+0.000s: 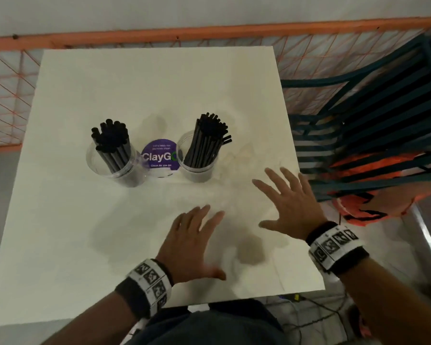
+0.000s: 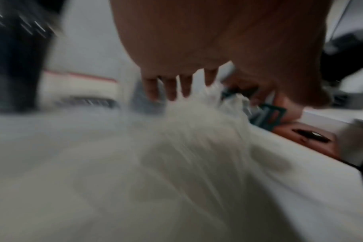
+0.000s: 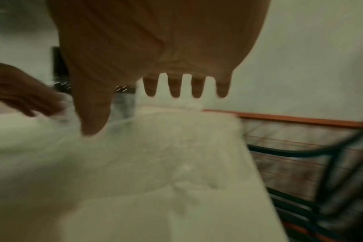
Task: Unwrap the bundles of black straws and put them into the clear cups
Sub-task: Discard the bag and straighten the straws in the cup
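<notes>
Two clear cups stand mid-table in the head view. The left cup [image 1: 115,168] and the right cup [image 1: 197,170] each hold a standing bunch of black straws [image 1: 111,139] [image 1: 208,138]. A clear plastic wrap [image 1: 237,195] lies crumpled and faint on the table in front of the right cup. My left hand [image 1: 202,242] and right hand [image 1: 276,207] hover over it, fingers spread and holding nothing. In the blurred wrist views the wrap [image 2: 197,131] [image 3: 176,147] lies just under the straight fingers [image 2: 170,90] [image 3: 174,88]. I cannot tell whether they touch it.
A purple round sticker [image 1: 159,155] lies on the white table [image 1: 85,232] between the cups. A dark slatted chair [image 1: 373,115] with an orange bag [image 1: 383,195] stands right of the table. Orange mesh fencing [image 1: 8,95] runs behind. Cables [image 1: 309,310] lie on the floor.
</notes>
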`<state>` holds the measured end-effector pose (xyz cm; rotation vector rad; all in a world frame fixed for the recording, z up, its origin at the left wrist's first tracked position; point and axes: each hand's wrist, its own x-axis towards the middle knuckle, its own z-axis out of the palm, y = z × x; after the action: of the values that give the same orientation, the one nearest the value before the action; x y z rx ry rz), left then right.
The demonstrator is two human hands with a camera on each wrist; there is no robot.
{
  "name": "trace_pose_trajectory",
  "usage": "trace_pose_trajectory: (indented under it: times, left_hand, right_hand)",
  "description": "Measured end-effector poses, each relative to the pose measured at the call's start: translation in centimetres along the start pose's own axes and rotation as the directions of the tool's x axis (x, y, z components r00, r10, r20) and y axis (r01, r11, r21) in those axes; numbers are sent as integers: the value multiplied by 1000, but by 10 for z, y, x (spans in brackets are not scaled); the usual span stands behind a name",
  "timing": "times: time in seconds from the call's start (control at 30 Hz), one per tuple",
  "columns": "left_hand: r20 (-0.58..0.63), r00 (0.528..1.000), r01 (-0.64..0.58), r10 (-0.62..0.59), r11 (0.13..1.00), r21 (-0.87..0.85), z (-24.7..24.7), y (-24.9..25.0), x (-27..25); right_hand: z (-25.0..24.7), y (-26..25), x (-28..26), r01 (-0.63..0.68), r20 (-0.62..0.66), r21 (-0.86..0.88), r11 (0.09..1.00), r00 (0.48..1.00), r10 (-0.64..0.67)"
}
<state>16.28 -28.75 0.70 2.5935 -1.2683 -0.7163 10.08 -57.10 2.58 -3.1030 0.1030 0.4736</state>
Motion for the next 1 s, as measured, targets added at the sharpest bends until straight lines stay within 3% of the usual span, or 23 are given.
trace_pose_trajectory:
  times: [0.07, 0.17, 0.23, 0.27, 0.3, 0.33, 0.37, 0.4, 0.43, 0.47, 0.5, 0.57, 0.6, 0.67, 0.73, 0.8, 0.83, 0.87, 0.9, 0.93, 0.97, 1.0]
  left_hand:
    - [107, 993, 34, -41, 997, 72, 18, 7, 17]
    - [58, 989, 133, -136, 990, 54, 26, 5, 44]
    - [12, 986, 168, -168, 968, -186, 21, 2, 53]
    - [-39, 976, 186, -214, 916, -355, 16, 4, 53]
    - [-80, 952, 202, -294, 805, -558, 8, 9, 50]
    - [-53, 911, 210, -408, 572, -793, -6, 20, 48]
    - [68, 879, 197, -471, 229, -953, -21, 33, 45]
    - [223, 881, 187, -417, -125, -974, -34, 43, 42]
    - [316, 897, 183, -309, -391, -902, -46, 54, 37]
    - [366, 906, 202, -212, -543, -815, -56, 62, 31]
    - [381, 916, 236, -129, -595, -769, -62, 69, 26]
    - [396, 915, 287, -73, -571, -769, -69, 77, 18]
    - [392, 917, 298, -69, -534, -792, -71, 78, 12]
    - [406, 912, 388, 63, -461, -798, -72, 78, -1]
    - [408, 900, 436, 153, -307, -846, -70, 75, -20]
    - [302, 945, 318, 126, -134, -939, -58, 72, -42]
    - [175, 978, 175, 112, 13, -985, -54, 70, -51]
    - [-2, 989, -39, 148, 249, -968, -52, 69, -59]
    - [-152, 955, -262, 254, 483, -836, -50, 71, -62]
    - [-277, 881, -467, 384, 614, -636, -47, 74, -64]
    - [-363, 790, -613, 494, 647, -455, -49, 76, -60]
    - [-404, 716, -697, 569, 622, -358, -49, 82, -59]
  right_hand:
    - [8, -6, 28, 50, 127, -51, 997, 991, -44]
    - [20, -14, 55, -1, 252, 11, 1000, 968, -2]
    - [20, -21, 56, -59, 226, 219, 974, 974, 9]
    - [19, -28, 51, -78, 204, 371, 925, 979, 1]
    - [15, -36, 42, -97, 185, 531, 842, 983, -4]
    - [8, -47, 31, -125, 153, 692, 711, 988, 26]
    - [-2, -61, 18, -141, 110, 814, 563, 990, 89]
    - [-12, -75, 5, -107, 34, 883, 457, 986, 165]
    - [-21, -88, -7, -43, -68, 900, 434, 970, 235]
    - [-27, -100, -18, 29, -190, 872, 489, 941, 281]
    - [-31, -110, -28, 82, -291, 824, 560, 910, 294]
    - [-35, -125, -41, 158, -378, 801, 578, 882, 282]
    - [-38, -130, -46, 167, -366, 837, 521, 879, 306]
    - [-41, -139, -60, 124, -339, 880, 458, 839, 425]
    - [-43, -141, -74, 17, -327, 871, 491, 766, 553]
    - [-48, -142, -85, -37, -274, 921, 388, 646, 712]
    - [-53, -144, -91, 17, -211, 969, 245, 567, 796]
    - [-59, -148, -96, 103, -101, 993, 54, 525, 845]
    - [-63, -153, -103, 178, 39, 971, -160, 544, 838]
    - [-63, -161, -111, 211, 186, 907, -365, 577, 796]
    - [-64, -167, -115, 212, 289, 828, -518, 631, 720]
    - [-62, -175, -124, 218, 351, 749, -626, 671, 653]
